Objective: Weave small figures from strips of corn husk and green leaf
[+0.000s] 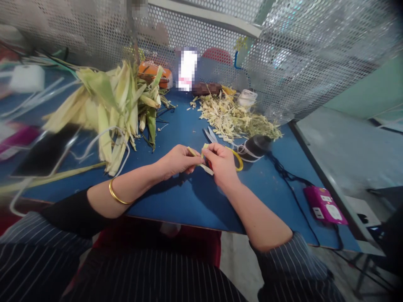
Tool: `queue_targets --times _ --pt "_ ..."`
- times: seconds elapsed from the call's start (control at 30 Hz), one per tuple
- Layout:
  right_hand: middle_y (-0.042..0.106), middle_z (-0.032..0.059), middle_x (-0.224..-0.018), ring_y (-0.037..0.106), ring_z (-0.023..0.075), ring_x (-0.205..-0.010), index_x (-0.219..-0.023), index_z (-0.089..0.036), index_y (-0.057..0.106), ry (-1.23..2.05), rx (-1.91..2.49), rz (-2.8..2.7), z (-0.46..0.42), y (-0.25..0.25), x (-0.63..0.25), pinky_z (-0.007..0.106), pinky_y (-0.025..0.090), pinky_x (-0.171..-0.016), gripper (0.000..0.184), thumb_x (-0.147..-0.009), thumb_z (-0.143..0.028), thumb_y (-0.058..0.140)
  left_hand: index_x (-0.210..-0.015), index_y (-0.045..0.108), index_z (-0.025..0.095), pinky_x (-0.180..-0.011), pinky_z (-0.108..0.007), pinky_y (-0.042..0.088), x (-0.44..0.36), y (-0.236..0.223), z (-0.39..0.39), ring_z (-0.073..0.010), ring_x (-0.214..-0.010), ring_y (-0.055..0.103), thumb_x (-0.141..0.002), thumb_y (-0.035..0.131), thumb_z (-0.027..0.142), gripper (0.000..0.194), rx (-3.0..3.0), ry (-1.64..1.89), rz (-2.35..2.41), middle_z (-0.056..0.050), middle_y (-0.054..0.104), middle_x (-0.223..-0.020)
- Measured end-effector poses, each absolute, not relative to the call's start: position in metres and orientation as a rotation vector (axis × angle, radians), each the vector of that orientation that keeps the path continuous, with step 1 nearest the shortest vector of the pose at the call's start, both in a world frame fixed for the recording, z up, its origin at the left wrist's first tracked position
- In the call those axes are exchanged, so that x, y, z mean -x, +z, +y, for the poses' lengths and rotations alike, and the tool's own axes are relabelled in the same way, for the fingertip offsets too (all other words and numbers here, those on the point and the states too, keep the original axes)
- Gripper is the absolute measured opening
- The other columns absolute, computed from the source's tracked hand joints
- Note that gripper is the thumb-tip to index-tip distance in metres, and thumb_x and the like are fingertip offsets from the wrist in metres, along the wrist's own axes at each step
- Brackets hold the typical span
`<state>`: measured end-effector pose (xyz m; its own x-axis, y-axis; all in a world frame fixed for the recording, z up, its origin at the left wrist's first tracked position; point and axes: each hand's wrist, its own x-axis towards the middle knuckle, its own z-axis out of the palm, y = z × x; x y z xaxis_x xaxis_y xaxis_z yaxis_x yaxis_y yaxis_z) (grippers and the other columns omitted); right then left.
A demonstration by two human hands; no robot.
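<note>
Close together over the blue table (176, 201), my two hands work on narrow pieces of corn husk. My left hand (180, 162) pinches a pale husk strip (207, 169) that slants down toward the right hand. Between the thumb and fingers of my right hand (223, 161) is another short piece of husk (205, 147). Something red shows between the hands, too covered to name. Just beyond and partly behind the right hand lie scissors, with blades (210, 135) and a yellow handle (239, 161) showing.
A heap of corn husks (108, 98) lies left, and a pile of husk cuttings (220, 113) at the back right. Near it stands a dark thread spool (256, 147). A lit phone (188, 67) leans at the back. A magenta power strip (325, 205) with cables sits right.
</note>
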<state>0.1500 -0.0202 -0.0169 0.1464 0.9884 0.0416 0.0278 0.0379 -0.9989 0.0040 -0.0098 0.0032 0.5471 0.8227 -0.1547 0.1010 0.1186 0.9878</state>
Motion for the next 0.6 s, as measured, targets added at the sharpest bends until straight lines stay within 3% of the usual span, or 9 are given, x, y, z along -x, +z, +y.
queue_targets --times 0.17,0.23,0.33,0.43,0.6 --pt "0.055 -0.0028 -0.062 0.047 0.0093 -0.056 -0.069 -0.018 0.059 0.964 1.309 -1.269 -0.018 -0.008 -0.160 0.025 0.039 -0.058 0.018 -0.076 -0.034 0.062 -0.073 0.066 0.013 -0.044 -0.021 0.029 -0.001 0.005 -0.007 -0.0064 -0.043 0.044 -0.073 0.066 0.031 0.018 -1.247 0.701 0.962 0.001 0.053 -0.049" --pt "0.059 -0.0001 -0.068 0.051 0.0113 -0.061 -0.075 -0.018 0.061 0.932 1.356 -1.371 -0.018 -0.003 -0.165 0.026 0.040 -0.060 0.026 -0.082 -0.043 0.055 -0.079 0.067 0.012 -0.043 -0.022 0.028 0.000 0.004 -0.005 -0.0067 -0.045 0.046 -0.075 0.065 0.033 0.021 -1.185 0.756 0.978 0.000 0.054 -0.051" --pt "0.055 0.0000 -0.063 0.049 0.0123 -0.061 -0.068 -0.019 0.058 0.753 1.439 -1.710 -0.022 0.002 -0.167 0.026 0.036 -0.059 0.037 -0.085 -0.051 0.050 -0.075 0.066 0.013 -0.043 -0.022 0.027 0.002 0.000 -0.002 -0.0060 -0.044 0.042 -0.076 0.065 0.033 0.020 -1.163 0.812 0.959 0.002 0.050 -0.050" --pt "0.051 -0.0003 -0.062 0.045 0.0119 -0.060 -0.062 -0.018 0.052 0.525 1.410 -2.020 -0.025 0.001 -0.165 0.026 0.032 -0.059 0.040 -0.089 -0.047 0.046 -0.068 0.064 0.013 -0.042 -0.023 0.023 0.001 -0.003 0.000 -0.0050 -0.042 0.034 -0.071 0.069 0.027 0.016 -1.183 0.833 0.983 0.004 0.045 -0.047" --pt "0.051 -0.0006 -0.065 0.046 0.0115 -0.062 -0.065 -0.018 0.050 0.499 1.343 -2.104 -0.028 0.002 -0.162 0.026 0.033 -0.061 0.032 -0.092 -0.034 0.046 -0.062 0.062 0.014 -0.042 -0.025 0.019 0.000 -0.005 0.002 -0.0053 -0.041 0.030 -0.073 0.066 0.029 0.019 -1.261 0.836 1.032 0.004 0.041 -0.044"
